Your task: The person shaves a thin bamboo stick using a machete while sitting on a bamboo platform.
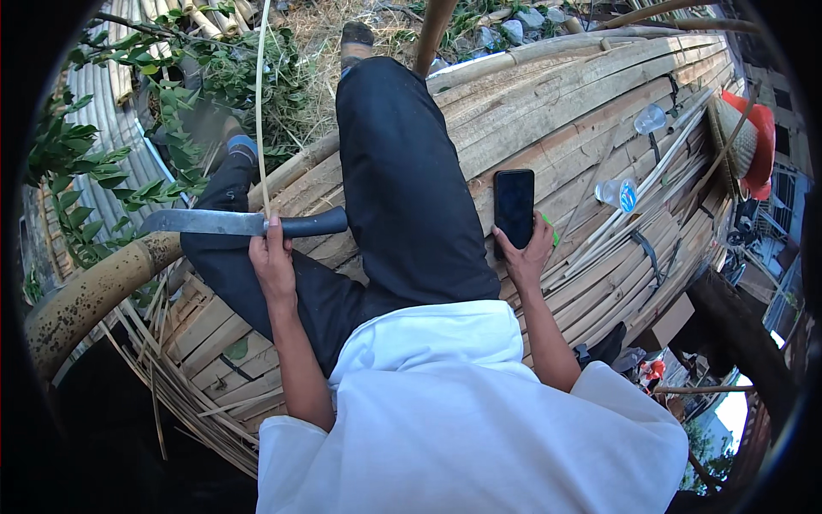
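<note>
My left hand is closed, thumb and fingers pinched on a long thin pale bamboo strip that rises toward the top of the view. A large knife with a grey blade and a dark handle lies crosswise at those same fingertips, over my left leg. Whether the fingers also grip the knife, I cannot tell. On the right, my right hand is closed around the lower part of a black smartphone, its screen dark. Something bright green shows beside that hand.
I sit on bundled bamboo slats. To the right lie a clear plastic cup, another clear plastic container and a woven hat with something red-orange. A thick bamboo pole and leafy branches are at left.
</note>
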Demonstrator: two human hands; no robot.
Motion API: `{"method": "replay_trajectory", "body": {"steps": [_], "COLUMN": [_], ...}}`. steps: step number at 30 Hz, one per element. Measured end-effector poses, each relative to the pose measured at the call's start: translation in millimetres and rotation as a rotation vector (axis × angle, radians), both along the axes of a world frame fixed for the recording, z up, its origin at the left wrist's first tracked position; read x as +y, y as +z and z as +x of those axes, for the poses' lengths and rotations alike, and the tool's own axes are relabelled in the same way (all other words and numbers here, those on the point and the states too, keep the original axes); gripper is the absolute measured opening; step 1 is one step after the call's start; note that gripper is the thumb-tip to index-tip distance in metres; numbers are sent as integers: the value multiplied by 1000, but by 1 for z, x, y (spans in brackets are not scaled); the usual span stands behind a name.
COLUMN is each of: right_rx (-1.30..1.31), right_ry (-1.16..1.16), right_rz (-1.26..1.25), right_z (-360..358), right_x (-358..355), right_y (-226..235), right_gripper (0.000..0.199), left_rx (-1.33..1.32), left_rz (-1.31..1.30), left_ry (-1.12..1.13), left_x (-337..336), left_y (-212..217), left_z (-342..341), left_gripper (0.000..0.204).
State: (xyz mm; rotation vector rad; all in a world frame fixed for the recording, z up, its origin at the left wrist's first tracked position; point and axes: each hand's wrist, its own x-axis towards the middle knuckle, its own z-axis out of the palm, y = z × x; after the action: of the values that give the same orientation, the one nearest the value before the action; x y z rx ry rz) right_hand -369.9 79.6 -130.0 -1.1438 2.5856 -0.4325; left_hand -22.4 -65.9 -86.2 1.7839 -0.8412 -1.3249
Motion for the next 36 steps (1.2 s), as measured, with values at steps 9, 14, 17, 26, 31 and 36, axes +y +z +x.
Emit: {"method": "replay_trajectory", "body": {"steps": [9,14,17,26,31,36], "right_rx": [33,-103,-401,-494,-350,-170], "right_ry": [43,105,712,1350,1389,1484], "right_rz": [-17,-292,-408,-11,-147,-145], "right_z": [-1,29,76,235,234,217], "right_x": [-3,-74,-130,-191,-204,-227], "right_y": [0,47,76,72,56,60], "right_gripper": [82,58,46,58,38,30], "left_rx": [58,123,154,109,191,304], "left_rz": [-2,-19,-15,-132,-196,-168], "left_ry": [11,63,77,71,65,84], "left_x": [-2,-5,-3,7,6,12], "left_y": [1,10,8,2,16,26], "left_z": [1,9,13,27,33,44], "left_gripper": [28,28,28,31,30,34]}}
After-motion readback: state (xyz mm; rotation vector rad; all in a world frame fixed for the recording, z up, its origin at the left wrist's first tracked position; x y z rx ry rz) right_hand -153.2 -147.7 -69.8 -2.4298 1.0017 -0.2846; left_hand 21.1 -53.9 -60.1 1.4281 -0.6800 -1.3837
